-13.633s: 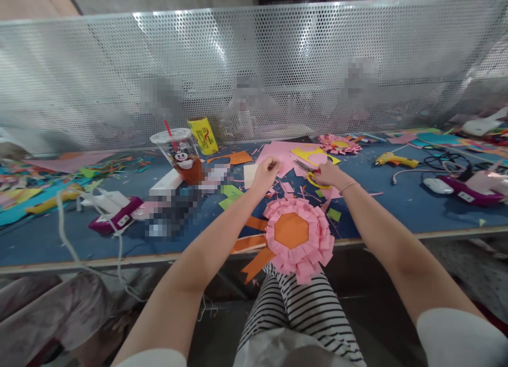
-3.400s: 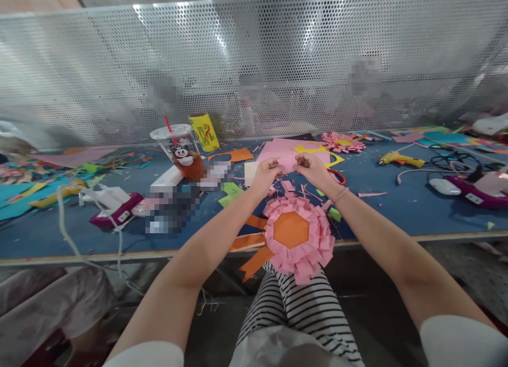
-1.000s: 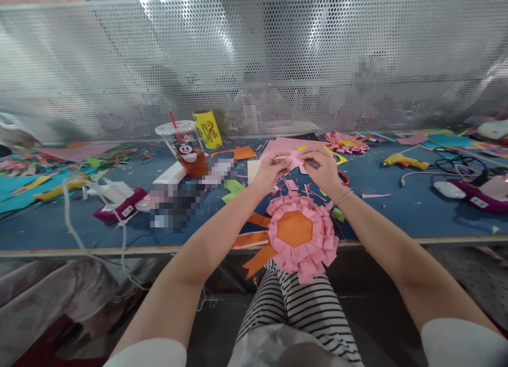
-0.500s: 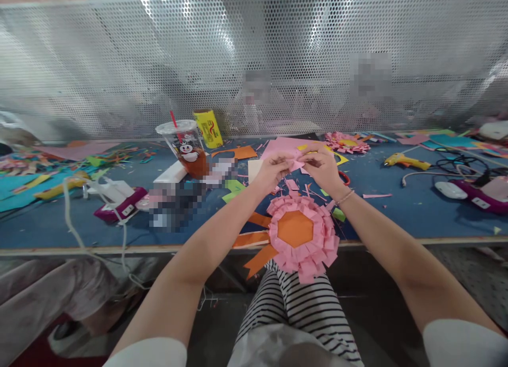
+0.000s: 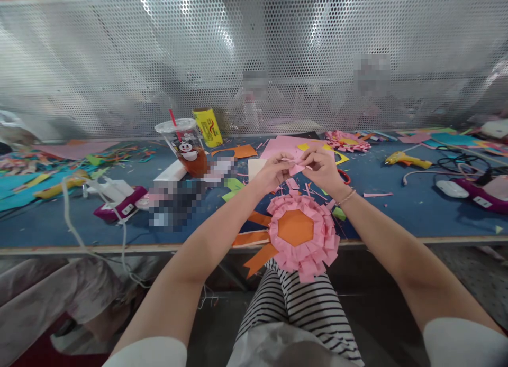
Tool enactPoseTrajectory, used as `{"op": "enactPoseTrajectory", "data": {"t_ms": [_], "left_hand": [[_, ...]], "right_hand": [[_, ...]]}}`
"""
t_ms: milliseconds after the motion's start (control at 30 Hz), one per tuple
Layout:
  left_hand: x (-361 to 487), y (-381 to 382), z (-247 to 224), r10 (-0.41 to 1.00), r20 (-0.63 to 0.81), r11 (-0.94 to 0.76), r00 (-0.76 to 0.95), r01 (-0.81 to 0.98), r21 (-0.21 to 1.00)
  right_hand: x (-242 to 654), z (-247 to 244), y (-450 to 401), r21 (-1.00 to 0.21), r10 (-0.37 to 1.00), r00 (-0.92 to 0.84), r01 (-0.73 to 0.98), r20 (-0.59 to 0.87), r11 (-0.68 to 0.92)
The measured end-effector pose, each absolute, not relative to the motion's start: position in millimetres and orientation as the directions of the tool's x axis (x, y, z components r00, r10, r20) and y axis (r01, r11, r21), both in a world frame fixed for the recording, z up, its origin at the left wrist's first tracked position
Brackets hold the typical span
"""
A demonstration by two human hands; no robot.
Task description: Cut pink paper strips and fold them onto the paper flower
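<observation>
Between my left hand (image 5: 275,171) and my right hand (image 5: 320,166), a small pink paper piece (image 5: 296,168) is pinched by the fingertips of both. Below the hands, a pink fringed paper rosette (image 5: 325,240) with an orange centre and orange tails lies over the table's front edge. Behind the hands is a pink sheet (image 5: 273,146), next to a yellow paper (image 5: 341,158) with a cut-out. Red scissor handles (image 5: 344,176) show beside my right wrist. Pink scraps (image 5: 292,184) lie just under the hands.
A drink cup (image 5: 186,147) and a yellow roll (image 5: 208,127) stand at the back left. Yellow glue guns (image 5: 408,159), purple power strips (image 5: 484,195) and cables lie on both sides. A perforated metal screen (image 5: 278,60) rises behind the table; a person's leg (image 5: 59,287) is at lower left.
The pink piece between my fingers has tilted and dropped slightly, with both hands still on it. The rosette has not visibly moved.
</observation>
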State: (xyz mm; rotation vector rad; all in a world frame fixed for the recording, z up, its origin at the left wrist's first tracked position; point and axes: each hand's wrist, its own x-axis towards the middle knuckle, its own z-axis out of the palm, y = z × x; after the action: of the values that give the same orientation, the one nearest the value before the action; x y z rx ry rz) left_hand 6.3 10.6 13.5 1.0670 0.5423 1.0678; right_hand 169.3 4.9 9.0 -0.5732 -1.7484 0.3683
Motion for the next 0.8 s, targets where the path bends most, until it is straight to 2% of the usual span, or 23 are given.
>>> {"op": "enactPoseTrajectory", "data": {"t_ms": [167,367,533,700,800], "left_hand": [[5.8,10.5,12.4,0.882,0.145,0.078,0.449,-0.441,0.894],[4.4,9.4,12.8,0.864,0.199,0.039,0.463,-0.455,0.890],[4.2,11.4,12.1,0.872,0.214,0.001,0.440,-0.440,0.898],[3.6,16.8,8.7,0.895,0.228,-0.040,0.383,-0.441,0.897],[4.1,17.8,8.2,0.906,0.222,-0.040,0.361,-0.448,0.893]], "right_hand": [[168.8,12.2,3.2,-0.528,0.550,-0.144,0.161,0.823,0.834],[170.0,5.5,14.5,-0.724,0.718,-0.102,-0.033,0.689,0.689],[171.2,1.3,24.6,-0.795,0.792,-0.090,-0.146,0.604,0.589],[173.7,1.2,27.7,-0.918,0.920,-0.155,-0.232,0.360,0.321],[175.7,0.7,28.1,-0.940,0.940,-0.251,-0.308,0.232,0.149]]}}
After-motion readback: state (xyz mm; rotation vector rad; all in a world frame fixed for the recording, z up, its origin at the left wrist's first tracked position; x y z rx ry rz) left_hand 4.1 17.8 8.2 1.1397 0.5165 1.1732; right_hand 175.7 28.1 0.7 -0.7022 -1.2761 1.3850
